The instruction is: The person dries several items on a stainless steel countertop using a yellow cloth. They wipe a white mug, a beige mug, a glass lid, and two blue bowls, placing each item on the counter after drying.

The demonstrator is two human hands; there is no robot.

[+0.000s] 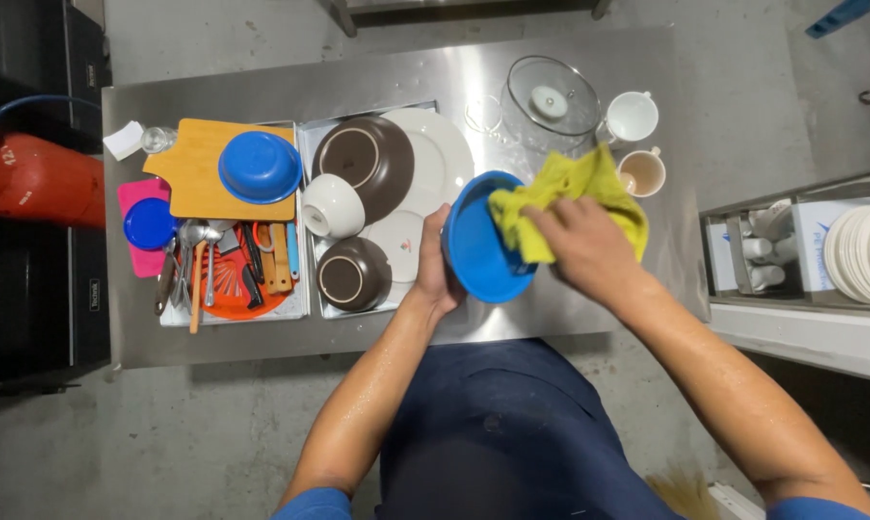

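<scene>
Bowl, blue and tilted on edge, is held above the steel table, just right of the dish tray.

From the left: a red cylinder stands off the table's edge. On the table lie a pink board with a small blue lid on it, then a wooden cutting board carrying another blue bowl. Below it, a tray of cutlery holds spoons and knives over an orange plate. The next tray holds brown bowls, a white bowl and white plates.

Left hand grips the bowl's left rim, fingers curled behind it, thumb in front. Right hand presses a yellow cloth into the bowl, fingers closed on the cloth.

Behind sit a glass lid, a white cup and a beige cup. Far right, stacked white plates stand in a rack.
</scene>
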